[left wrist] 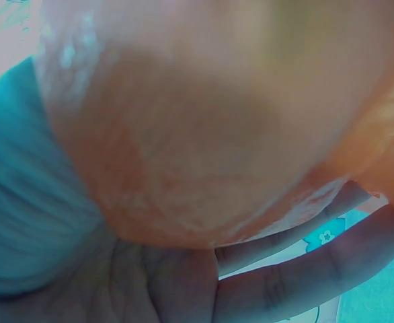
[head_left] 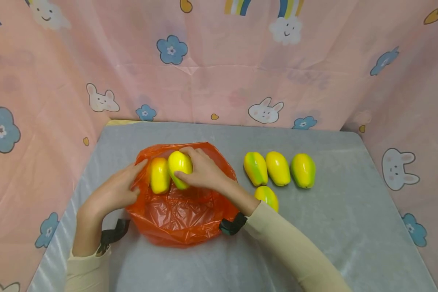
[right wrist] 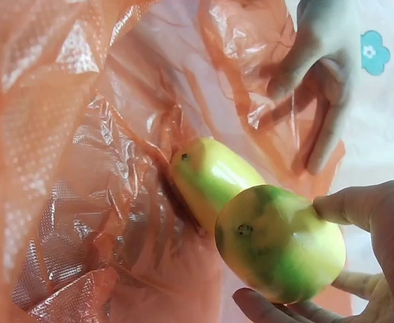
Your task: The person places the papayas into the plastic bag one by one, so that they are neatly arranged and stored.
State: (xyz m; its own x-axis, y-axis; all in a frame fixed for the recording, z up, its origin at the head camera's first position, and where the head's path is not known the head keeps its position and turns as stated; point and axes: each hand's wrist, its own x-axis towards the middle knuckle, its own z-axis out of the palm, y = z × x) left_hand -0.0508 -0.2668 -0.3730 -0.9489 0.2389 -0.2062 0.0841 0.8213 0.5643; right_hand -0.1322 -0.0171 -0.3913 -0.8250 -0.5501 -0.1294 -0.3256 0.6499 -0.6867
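Note:
A red plastic bag (head_left: 182, 235) lies spread with its mouth up on the grey-covered table. My right hand (head_left: 204, 170) holds a yellow-green mango (head_left: 180, 168) over the bag, with the thumb on one side and fingertips on the other, as the right wrist view shows. Beside it, another mango (right wrist: 217, 175) lies inside the bag against the red plastic. My left hand (head_left: 118, 188) is at the bag's left rim, its fingers spread and touching the plastic. In the left wrist view, the bag (left wrist: 183, 168) bulges over the palm and hides part of the hand.
Three mangoes stand in a row right of the bag, one of them the rightmost mango (head_left: 303, 170). Another mango (head_left: 267, 197) lies nearer, partly behind my right forearm. A pink patterned curtain (head_left: 211, 81) surrounds the table (head_left: 332, 243) at the back and sides.

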